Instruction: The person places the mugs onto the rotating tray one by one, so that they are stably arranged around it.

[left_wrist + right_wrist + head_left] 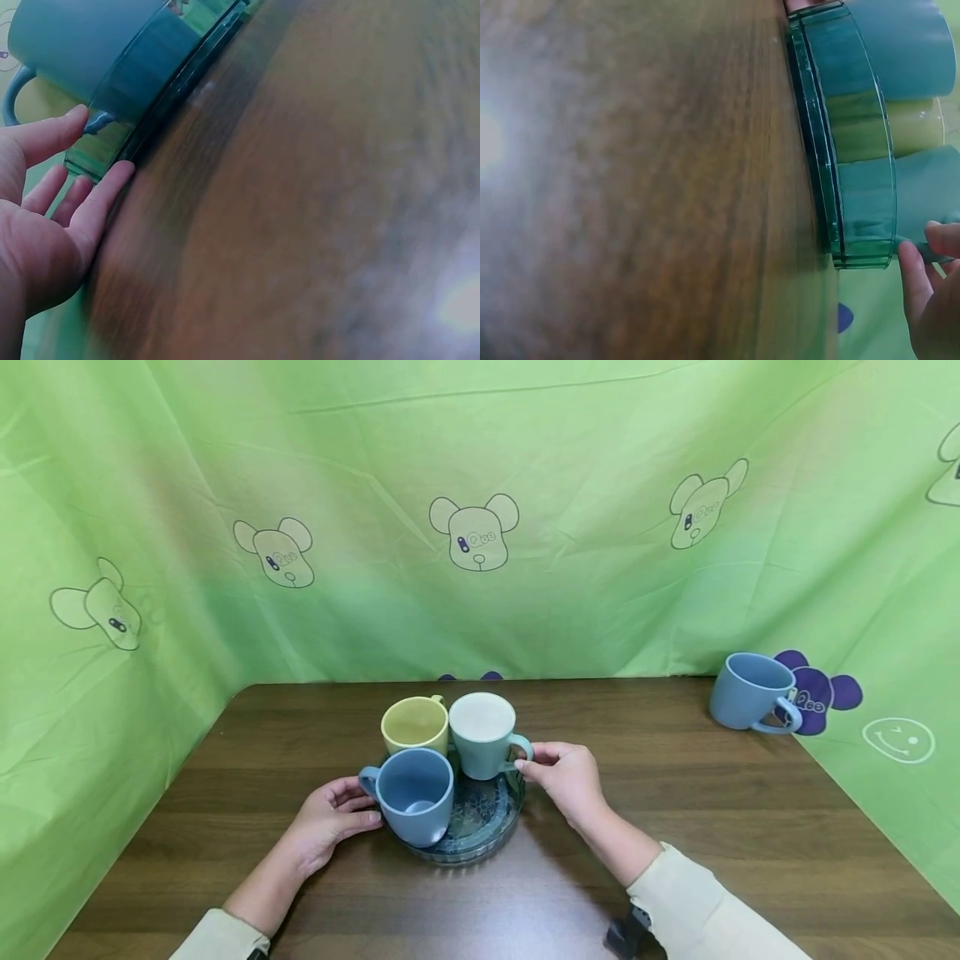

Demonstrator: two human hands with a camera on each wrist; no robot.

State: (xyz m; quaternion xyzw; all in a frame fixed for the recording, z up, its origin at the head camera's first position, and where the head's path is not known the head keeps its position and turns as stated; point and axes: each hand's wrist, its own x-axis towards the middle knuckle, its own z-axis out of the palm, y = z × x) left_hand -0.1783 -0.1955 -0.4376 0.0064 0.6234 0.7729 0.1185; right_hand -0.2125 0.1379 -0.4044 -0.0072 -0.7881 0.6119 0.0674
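Observation:
A round, clear greenish tray (480,839) with a raised see-through rim stands on the table. In it are a blue mug (415,793) at the front left, a yellow mug (415,724) behind, and a teal mug (482,743) with a white inside at the back right. My left hand (326,822) is beside the tray's left edge; in the left wrist view its extended fingers (112,184) touch the tray side, one tip by the blue mug's handle (15,94). With thumb and finger, my right hand (566,781) pinches the teal mug's handle (525,745).
Another blue mug (750,692) stands at the table's back right corner, handle to the right. The brown wooden table (645,735) meets a green printed cloth (585,610) at the back and sides.

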